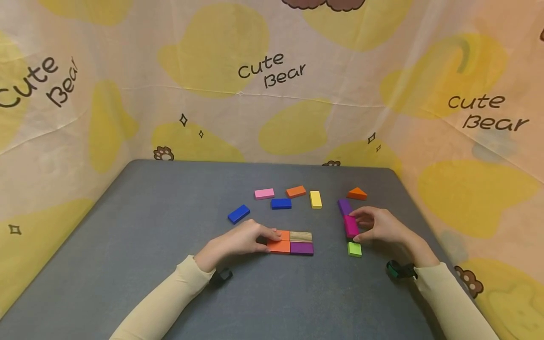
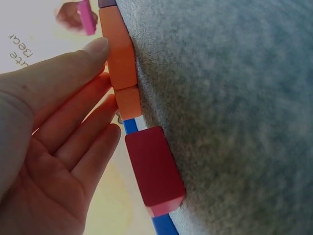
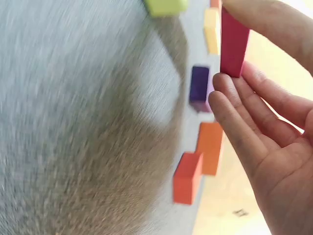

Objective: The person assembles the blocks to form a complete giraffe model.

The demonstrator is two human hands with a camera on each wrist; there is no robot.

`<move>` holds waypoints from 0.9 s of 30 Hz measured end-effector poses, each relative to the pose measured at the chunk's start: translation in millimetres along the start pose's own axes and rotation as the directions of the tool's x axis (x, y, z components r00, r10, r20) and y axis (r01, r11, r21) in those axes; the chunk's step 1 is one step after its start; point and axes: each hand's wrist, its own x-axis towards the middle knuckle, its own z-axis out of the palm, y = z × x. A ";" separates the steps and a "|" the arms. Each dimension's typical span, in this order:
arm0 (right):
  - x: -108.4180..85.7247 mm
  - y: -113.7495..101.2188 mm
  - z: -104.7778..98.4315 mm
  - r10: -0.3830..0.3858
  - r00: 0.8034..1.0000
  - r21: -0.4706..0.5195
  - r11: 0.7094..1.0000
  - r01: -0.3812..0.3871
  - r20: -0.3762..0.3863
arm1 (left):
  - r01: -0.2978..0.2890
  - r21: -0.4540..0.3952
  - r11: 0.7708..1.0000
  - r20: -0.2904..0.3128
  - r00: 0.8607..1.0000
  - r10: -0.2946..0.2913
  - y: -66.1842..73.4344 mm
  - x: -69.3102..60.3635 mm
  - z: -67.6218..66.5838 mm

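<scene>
My left hand (image 1: 238, 241) touches the left end of a joined group in the head view: an orange block (image 1: 279, 247), a smaller orange one behind it, a wood-grain block (image 1: 301, 237) and a purple block (image 1: 301, 249). Its fingers look relaxed in the left wrist view, where a red block (image 2: 154, 169) stands beyond them. Pinched between my right thumb and fingertips is a magenta block (image 1: 351, 226), raised in the right wrist view. My right hand (image 1: 384, 229) is between a purple block (image 1: 344, 206) and a lime-green block (image 1: 354, 249).
Behind the group lie two blue blocks (image 1: 239, 214), a pink block (image 1: 264, 193), an orange block (image 1: 295, 191) and a yellow block (image 1: 316, 199). An orange triangular block (image 1: 357, 193) sits at the back right. Printed cloth walls border the grey table (image 1: 170, 203).
</scene>
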 end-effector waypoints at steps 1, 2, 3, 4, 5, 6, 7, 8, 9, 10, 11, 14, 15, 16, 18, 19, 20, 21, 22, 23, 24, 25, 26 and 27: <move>-0.5 -4.2 0.5 -0.013 1.000 -0.002 1.000 0.013 -0.006 | 0.001 0.001 1.000 0.000 1.000 -0.001 -0.1 -0.1 0.1; -0.7 -8.3 1.5 -0.029 0.999 -0.002 1.000 0.029 -0.012 | 0.004 0.001 1.000 0.001 1.000 -0.004 -0.1 -0.2 0.1; -1.1 -12.8 2.8 -0.044 0.999 -0.004 0.999 0.044 -0.019 | 0.002 0.003 1.000 0.001 1.000 -0.002 -0.3 0.1 0.4; -1.7 -17.2 4.5 -0.060 0.998 -0.013 0.998 0.060 -0.023 | 0.001 0.002 1.000 0.001 1.000 -0.001 -0.4 0.3 0.7; -2.1 -21.4 6.5 -0.078 0.997 -0.016 0.997 0.078 -0.025 | 0.001 0.001 1.000 0.002 1.000 -0.001 -0.4 0.4 1.0; -2.4 -25.4 9.0 -0.094 0.995 -0.013 0.996 0.093 -0.024 | -0.002 0.002 1.000 0.001 1.000 0.002 -0.4 0.6 1.3; -2.7 -28.8 12.1 -0.110 0.994 -0.011 0.994 0.109 -0.019 | -0.003 0.001 1.000 0.001 1.000 0.003 -0.3 0.7 1.5; -2.7 -32.0 15.5 -0.124 0.992 -0.008 0.992 0.124 -0.011 | -0.004 0.001 1.000 0.001 1.000 0.004 -0.2 0.8 1.7; -2.8 -35.4 18.8 -0.138 0.990 -0.002 0.990 0.138 0.000 | -0.008 0.000 1.000 0.002 1.000 0.008 -0.1 0.8 1.9; -2.8 -38.8 22.5 -0.152 0.988 0.009 0.988 0.152 0.013 | -0.008 -0.001 1.000 0.001 1.000 0.008 0.1 0.7 1.9; -2.7 -42.2 26.2 -0.164 0.986 0.022 0.986 0.164 0.029 | -0.009 -0.002 1.000 0.002 1.000 0.009 0.4 0.5 1.9; -1.6 -51.0 37.7 -0.207 0.975 0.039 0.978 0.205 0.075 | -0.008 -0.002 1.000 0.003 1.000 0.008 0.9 0.1 1.9; -1.3 -54.2 41.2 -0.221 0.971 0.050 0.975 0.217 0.089 | -0.010 -0.002 1.000 0.003 1.000 0.010 1.1 0.0 1.9; -1.0 -56.8 44.7 -0.227 0.968 0.052 0.974 0.222 0.104 | -0.007 -0.003 1.000 0.005 1.000 0.007 1.5 -0.1 1.8; -0.3 -61.2 51.2 -0.245 0.961 0.053 0.969 0.240 0.125 | -0.008 -0.002 1.000 0.004 1.000 0.008 2.1 -0.3 1.5; -0.2 -63.4 54.1 -0.253 0.959 0.055 0.967 0.248 0.131 | -0.006 -0.001 1.000 0.005 1.000 0.006 2.4 -0.4 1.3; -0.4 -65.5 56.5 -0.258 0.957 0.053 0.966 0.253 0.134 | -0.007 -0.001 1.000 0.003 1.000 0.007 2.7 -0.4 1.0; -0.5 -66.9 59.0 -0.265 0.955 0.043 0.964 0.261 0.134 | -0.008 0.000 1.000 0.002 1.000 0.008 2.9 -0.4 0.7; -0.8 -68.5 61.1 -0.269 0.954 0.031 0.963 0.267 0.134 | -0.006 0.000 1.000 0.003 1.000 0.006 3.2 -0.5 0.4; -1.0 -69.8 63.2 -0.276 0.952 0.028 0.961 0.275 0.132 | -0.006 0.002 1.000 0.002 1.000 0.006 3.4 -0.6 0.0; -1.2 -71.0 65.1 -0.282 0.950 0.025 0.959 0.282 0.130 | -0.003 0.002 1.000 0.002 1.000 0.003 3.5 -0.7 -0.2; -1.5 -72.4 66.5 -0.285 0.950 0.018 0.958 0.286 0.128 | -0.003 0.004 1.000 0.002 1.000 0.003 3.4 -0.6 -0.3; -1.8 -73.3 67.8 -0.287 0.949 0.016 0.958 0.287 0.129 | -0.002 0.003 1.000 0.003 1.000 0.002 3.3 -0.6 -0.6; -1.9 -74.1 68.9 -0.290 0.948 0.015 0.957 0.291 0.129 | -0.001 0.004 1.000 0.004 1.000 0.001 3.2 -0.6 -0.7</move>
